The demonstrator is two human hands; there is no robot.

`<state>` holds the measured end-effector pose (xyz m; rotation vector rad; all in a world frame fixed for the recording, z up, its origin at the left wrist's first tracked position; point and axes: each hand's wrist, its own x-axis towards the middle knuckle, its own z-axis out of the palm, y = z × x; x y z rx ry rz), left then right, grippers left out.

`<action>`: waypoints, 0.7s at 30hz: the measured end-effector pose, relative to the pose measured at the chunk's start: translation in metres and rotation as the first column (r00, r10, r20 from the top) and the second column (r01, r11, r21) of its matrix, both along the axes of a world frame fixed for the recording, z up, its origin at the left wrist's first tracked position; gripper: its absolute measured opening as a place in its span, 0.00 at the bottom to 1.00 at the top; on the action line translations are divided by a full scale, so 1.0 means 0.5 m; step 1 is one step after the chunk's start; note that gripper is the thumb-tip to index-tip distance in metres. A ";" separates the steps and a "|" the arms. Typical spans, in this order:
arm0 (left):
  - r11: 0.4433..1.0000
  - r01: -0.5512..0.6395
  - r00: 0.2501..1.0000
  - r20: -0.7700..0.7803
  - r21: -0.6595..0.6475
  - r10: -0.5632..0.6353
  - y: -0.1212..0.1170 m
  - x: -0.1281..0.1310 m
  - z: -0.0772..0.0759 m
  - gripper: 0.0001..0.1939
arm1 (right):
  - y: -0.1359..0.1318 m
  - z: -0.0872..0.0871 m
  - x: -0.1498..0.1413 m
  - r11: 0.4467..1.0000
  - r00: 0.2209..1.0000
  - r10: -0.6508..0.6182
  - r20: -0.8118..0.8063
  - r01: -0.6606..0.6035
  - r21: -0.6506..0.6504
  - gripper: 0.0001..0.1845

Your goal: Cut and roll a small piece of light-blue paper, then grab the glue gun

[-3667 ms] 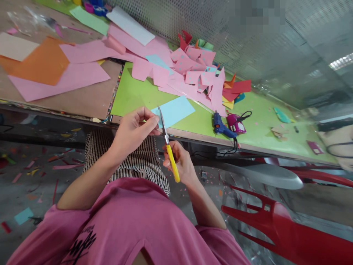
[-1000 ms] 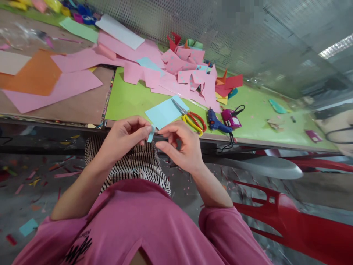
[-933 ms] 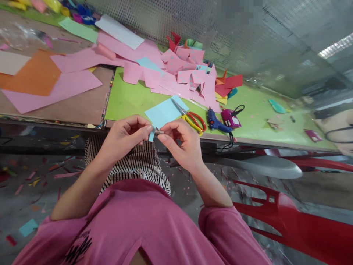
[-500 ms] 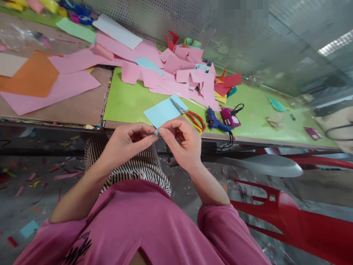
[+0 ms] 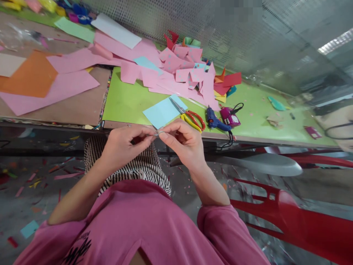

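Note:
My left hand (image 5: 124, 145) and my right hand (image 5: 183, 141) meet in front of the table edge, fingertips pinched together on a small light-blue paper scrap (image 5: 157, 133), which shows only as a thin sliver between them. Just beyond the hands lies a light-blue paper sheet (image 5: 162, 111) on the green mat (image 5: 127, 101). Scissors (image 5: 190, 117) with yellow and orange handles rest on that sheet's right corner, blades pointing up-left.
A blue glue gun (image 5: 216, 121) and a magenta tool (image 5: 229, 117) lie right of the scissors. A heap of pink cut papers (image 5: 179, 73) covers the back of the mat. Orange and pink sheets (image 5: 41, 79) lie at the left. A red plastic chair (image 5: 289, 224) stands at my right.
The scissors went from my right hand onto the blue sheet. Both hands then closed on the small blue scrap, which hung visibly a second ago and is now almost hidden between the fingertips.

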<state>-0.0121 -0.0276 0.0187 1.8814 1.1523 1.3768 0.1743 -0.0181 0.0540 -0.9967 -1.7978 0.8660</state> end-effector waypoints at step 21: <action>0.720 0.418 0.777 0.629 -0.553 0.032 -0.001 -0.001 -0.009 0.08 | 0.008 -0.052 0.025 0.786 0.855 -0.107 0.507 -0.240 0.570 0.12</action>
